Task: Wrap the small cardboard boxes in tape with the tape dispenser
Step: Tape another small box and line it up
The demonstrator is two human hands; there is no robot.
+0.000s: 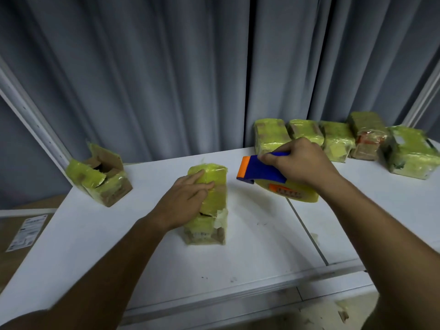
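A small cardboard box [209,225], mostly covered in yellowish tape, lies in the middle of the white table [119,246]. My left hand [185,201] rests flat on its left side and top, fingers spread over the tape. Just right of the box, my right hand [300,163] grips the blue handle of a tape dispenser [262,171]. The dispenser has an orange front blade guard and a roll of clear-yellow tape [297,194] under the hand. The dispenser hovers slightly above the table, apart from the box.
At the table's far left corner stands an open, partly taped box [100,177]. Several taped boxes [338,141] line the back right edge by the grey curtain. A large cardboard carton with a label [23,232] sits lower left. Tape scraps lie on the floor at the lower right.
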